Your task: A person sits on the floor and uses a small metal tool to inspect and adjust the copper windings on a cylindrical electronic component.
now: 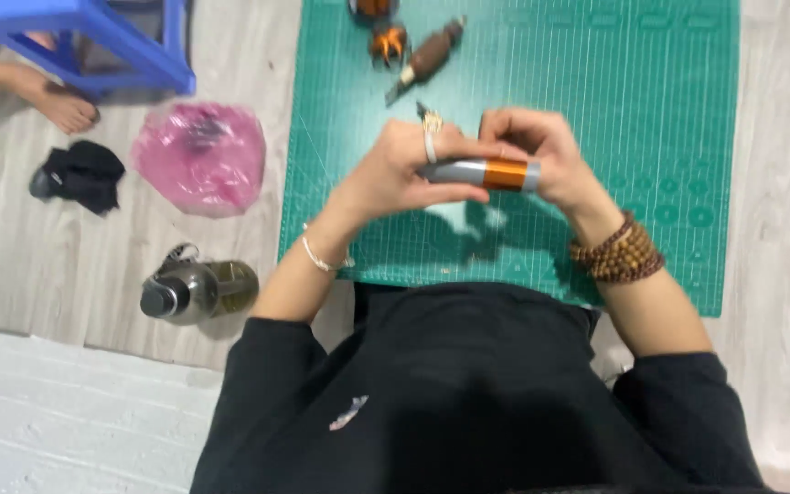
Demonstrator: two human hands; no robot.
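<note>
Two bare hands meet over the middle of a green gridded cutting mat that fills the upper centre and right of the frame. Between them lies one short cylinder, grey metal with a wide band of copper-orange winding, held level just above the mat. The left hand curls loosely around the cylinder's grey end, thumb underneath and fingers over the top; one pale ring sits on a finger. The right hand pinches the orange end, its fingers bent in close around it. A thin silver bangle circles the left wrist, and several loops of round brown wooden beads wrap the right wrist.

At the top edge of the mat lie three more parts: one brown rod-shaped piece with a pale tip, one small orange-and-dark wound piece beside it, and another orange piece cut off by the frame.

On the pale wood-grain floor at the left, one crumpled pink plastic bag holds something dark that cannot be made out. Below it lies one clear bottle with a dark cap, on its side, holding yellowish liquid. One bunched black cloth sits further left. In the upper left stand a blue stool's legs, with another person's bare foot beside them.
</note>
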